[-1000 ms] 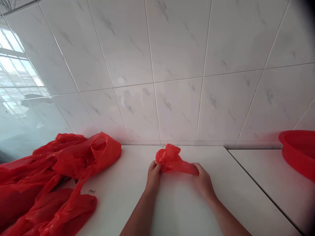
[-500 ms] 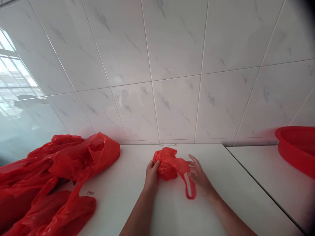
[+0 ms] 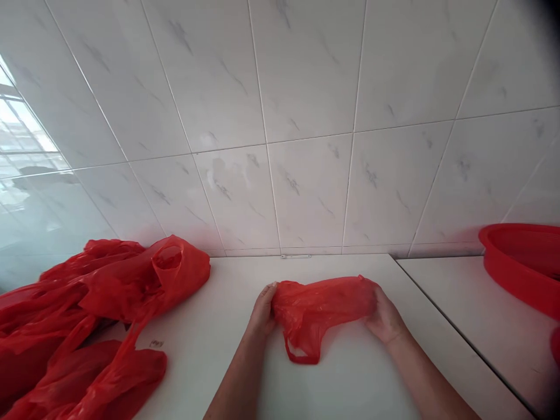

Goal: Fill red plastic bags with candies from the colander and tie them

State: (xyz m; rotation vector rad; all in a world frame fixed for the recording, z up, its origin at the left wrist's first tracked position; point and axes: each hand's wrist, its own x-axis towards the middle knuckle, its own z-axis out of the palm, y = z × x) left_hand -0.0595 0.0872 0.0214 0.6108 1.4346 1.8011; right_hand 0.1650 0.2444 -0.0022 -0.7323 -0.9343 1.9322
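Note:
A small red plastic bag [image 3: 324,300] with a loop handle is stretched sideways between my hands, just above the white tabletop [image 3: 332,385]. My left hand [image 3: 262,309] grips its left end, the thumb on the near side. At the right end, my right hand [image 3: 387,315] holds the bag; its fingers are partly hidden behind or inside the thin red film, and I cannot tell which. The handle loop hangs down from the lower left part of the bag, towards me.
To the left lies a large heap of crumpled red plastic bags [image 3: 131,286]. A red plastic basin [image 3: 516,274] stands at the far right, beyond a seam in the tabletop. Behind everything rises a marbled tile wall [image 3: 306,192], with a small metal strip [image 3: 296,256] at its foot.
The bag was bunched at my left hand, its loop hanging near my loosely spread right hand. Now it is drawn out wide, my right hand has moved right with its end, and the loop hangs further left.

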